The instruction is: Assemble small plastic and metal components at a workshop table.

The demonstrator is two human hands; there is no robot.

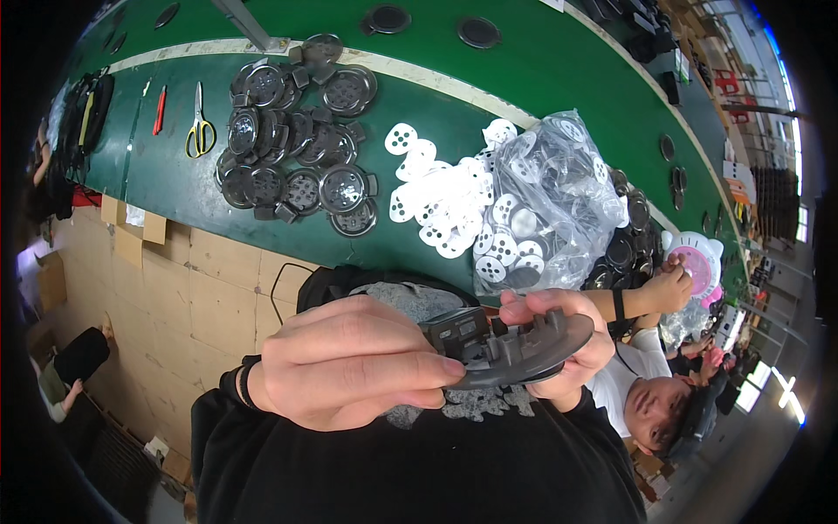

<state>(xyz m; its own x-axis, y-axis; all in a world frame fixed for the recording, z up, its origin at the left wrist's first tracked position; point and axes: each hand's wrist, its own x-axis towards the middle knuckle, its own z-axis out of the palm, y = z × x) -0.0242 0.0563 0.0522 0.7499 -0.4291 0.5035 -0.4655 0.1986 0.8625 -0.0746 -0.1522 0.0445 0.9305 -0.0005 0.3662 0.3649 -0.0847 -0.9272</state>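
Close in front of my body I hold a dark grey round plastic housing point(517, 361), tilted with its rim facing me. A small block-shaped piece stands up on its left side. My left hand point(349, 362) is closed on the housing's left end, fingers stretched along its edge. On the other end, my right hand point(587, 349) grips the rim, thumb and fingers round it; part of that hand is hidden behind the disc. Beyond my hands, on the green bench point(384, 240), lie a heap of white discs with holes point(445, 196) and a clear plastic bag point(559, 192) of similar discs.
A pile of dark round housings point(301, 148) sits at the far left, beside yellow-handled scissors point(200, 135) and a red cutter point(160, 111). More dark parts point(624, 244) lie right of the bag. A co-worker point(642, 393) sits at my right, near a pink-and-white fan point(694, 262).
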